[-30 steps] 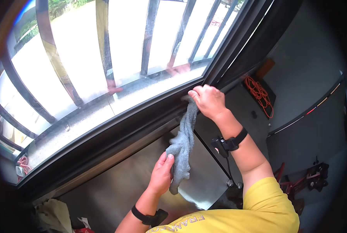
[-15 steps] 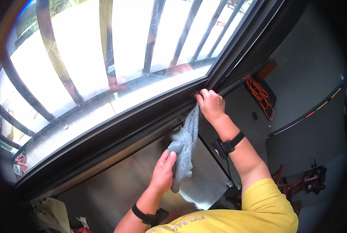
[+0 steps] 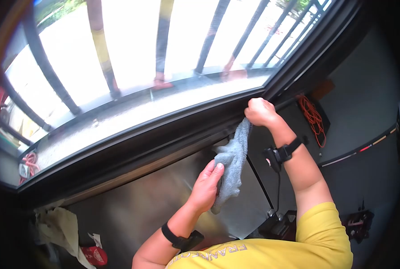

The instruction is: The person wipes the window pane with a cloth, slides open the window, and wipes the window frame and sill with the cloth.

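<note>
A grey-blue cloth hangs stretched between my two hands. My right hand is closed around its upper end, against the dark window frame near the lower right corner of the glass. Lower down, my left hand grips the side of the cloth, thumb on top and fingers hidden behind it. The cloth's loose lower end droops beside my left hand. Each wrist wears a black strap with a small device.
Beyond the glass stand dark bars. A shiny metallic surface lies below the frame. Orange cord is at the right, pinkish cord at the far left. A beige cloth and a red item are at lower left.
The view has shifted, so the window and bars appear farther right. Both hands still grip the cloth; my right hand has moved slightly along the frame's corner area.
</note>
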